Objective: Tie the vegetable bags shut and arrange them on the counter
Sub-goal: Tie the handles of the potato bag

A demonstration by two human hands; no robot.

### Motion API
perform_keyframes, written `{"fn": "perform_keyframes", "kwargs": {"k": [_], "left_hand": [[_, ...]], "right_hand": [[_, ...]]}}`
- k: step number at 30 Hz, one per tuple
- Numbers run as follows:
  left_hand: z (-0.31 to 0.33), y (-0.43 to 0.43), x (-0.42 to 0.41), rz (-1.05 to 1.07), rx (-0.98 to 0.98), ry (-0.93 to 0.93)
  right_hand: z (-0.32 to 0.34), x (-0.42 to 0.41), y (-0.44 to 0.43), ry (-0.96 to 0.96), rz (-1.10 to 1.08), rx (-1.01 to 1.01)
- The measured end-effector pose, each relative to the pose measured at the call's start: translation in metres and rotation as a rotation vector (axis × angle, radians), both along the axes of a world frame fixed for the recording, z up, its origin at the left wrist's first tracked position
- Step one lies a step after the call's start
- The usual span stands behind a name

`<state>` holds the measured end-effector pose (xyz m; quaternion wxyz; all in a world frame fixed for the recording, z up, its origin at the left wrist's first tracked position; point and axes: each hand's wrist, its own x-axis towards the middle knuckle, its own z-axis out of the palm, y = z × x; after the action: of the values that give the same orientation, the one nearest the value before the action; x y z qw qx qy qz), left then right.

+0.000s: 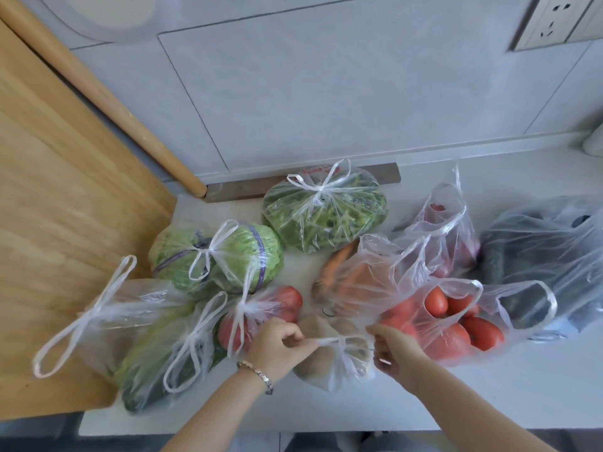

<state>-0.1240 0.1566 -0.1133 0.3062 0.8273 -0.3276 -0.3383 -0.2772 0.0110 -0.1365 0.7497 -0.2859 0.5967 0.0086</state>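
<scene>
A clear plastic bag of potatoes (329,357) lies at the counter's front, between my hands. My left hand (277,342) and my right hand (393,349) each pinch one of its handles, pulled taut between them. Tied bags sit to the left and behind: a small tomato bag (261,316), a cabbage bag (225,256), a green bean bag (326,213) and two bags of green vegetables (153,350). On the right, a carrot bag (346,275), a large tomato bag (453,324), a bag with red vegetables (447,236) and a cucumber bag (535,256) stand with their mouths loose.
A large wooden cutting board (58,223) leans at the left, with a wooden rolling pin (107,96) against the grey tiled wall. A wall socket (551,17) sits at the top right. The white counter's front edge (293,430) runs just below my wrists.
</scene>
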Motion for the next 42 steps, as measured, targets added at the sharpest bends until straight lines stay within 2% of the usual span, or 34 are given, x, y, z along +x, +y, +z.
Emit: {"fn": "perform_keyframes", "kwargs": {"k": [1,4,5,7,9,11,14,18,20,22,24,26,28,32,34,35,37,39,42], "left_hand": [[0.005,-0.006,-0.001,0.078,-0.07,0.105],[0.014,-0.021,-0.003,0.304,-0.231,0.6],[0.017,-0.025,-0.003,0.309,-0.211,0.649],[0.017,-0.03,0.001,0.162,-0.06,0.512],[0.021,-0.033,0.005,-0.128,0.088,0.195],[0.022,-0.033,0.008,-0.363,0.088,-0.031],[0.021,-0.026,0.013,-0.586,0.051,-0.208],[-0.004,-0.004,0.029,-0.871,0.082,-0.344],[-0.016,0.005,0.03,-0.831,0.055,-0.391],[-0.016,0.004,0.019,-0.756,0.031,-0.492],[-0.011,-0.006,0.01,-0.665,0.185,-0.506],[-0.013,-0.012,0.007,-0.664,0.388,-0.483],[-0.014,-0.016,0.002,-0.658,0.428,-0.484],[-0.017,-0.024,-0.004,-0.67,0.515,-0.486],[-0.015,-0.029,-0.005,-0.669,0.555,-0.49],[-0.013,-0.031,-0.005,-0.664,0.553,-0.486],[-0.01,-0.033,-0.003,-0.62,0.521,-0.431],[0.002,-0.034,0.004,-0.491,0.474,-0.322],[0.021,-0.035,0.017,-0.305,0.373,-0.169]], "right_hand": [[-0.001,0.005,0.002,-0.053,-0.081,0.03],[0.003,0.021,0.001,-0.247,-0.286,0.146],[0.005,0.027,0.0,-0.283,-0.328,0.161],[0.007,0.034,0.0,-0.304,-0.355,0.162],[0.006,0.036,-0.002,-0.294,-0.307,0.108],[0.005,0.035,-0.005,-0.272,-0.204,0.018],[-0.003,0.033,-0.008,-0.168,-0.069,-0.142],[-0.014,0.029,-0.005,0.041,0.112,-0.328],[-0.019,0.032,-0.001,0.097,0.178,-0.464],[-0.014,0.031,0.005,0.111,0.363,-0.727],[-0.008,0.029,0.009,0.065,0.76,-0.961],[-0.012,0.019,0.011,0.17,1.211,-1.183],[-0.024,0.011,0.014,0.316,1.362,-1.368],[-0.033,0.017,0.02,0.376,1.288,-1.437],[-0.022,0.022,0.027,0.397,1.347,-1.426],[-0.012,0.023,0.027,0.364,1.365,-1.386],[-0.004,0.019,0.021,0.317,1.239,-1.242],[0.003,0.019,0.014,0.275,1.105,-1.001],[0.019,0.02,-0.001,0.213,0.922,-0.853]]}}
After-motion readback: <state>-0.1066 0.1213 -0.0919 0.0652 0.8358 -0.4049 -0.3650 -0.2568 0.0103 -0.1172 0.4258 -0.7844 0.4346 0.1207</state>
